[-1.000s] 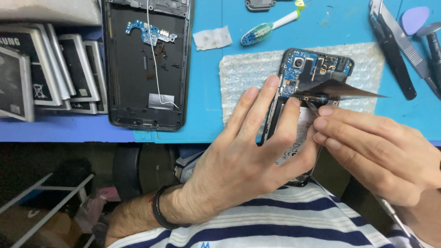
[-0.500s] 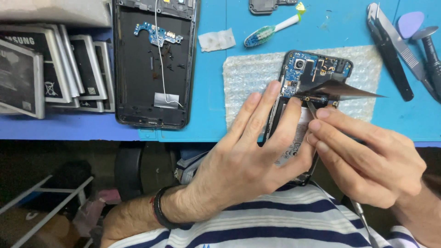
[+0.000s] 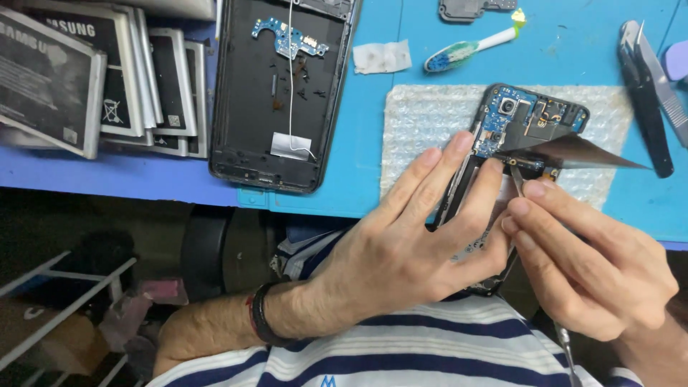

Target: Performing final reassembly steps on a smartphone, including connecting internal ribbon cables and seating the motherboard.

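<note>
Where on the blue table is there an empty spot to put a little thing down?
Bare blue mat shows between the toothbrush and the bubble wrap, and between the open phone shell and that wrap. The left edge is crowded with stacked batteries; the right with tweezers. Both hands cover the opened phone.

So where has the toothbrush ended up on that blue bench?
In the head view the toothbrush lies at the top centre of the blue mat, just above the bubble-wrap sheet and right of a small white scrap.

Left hand [image 3: 401, 251] hides most of the opened phone [image 3: 519, 125]
</note>
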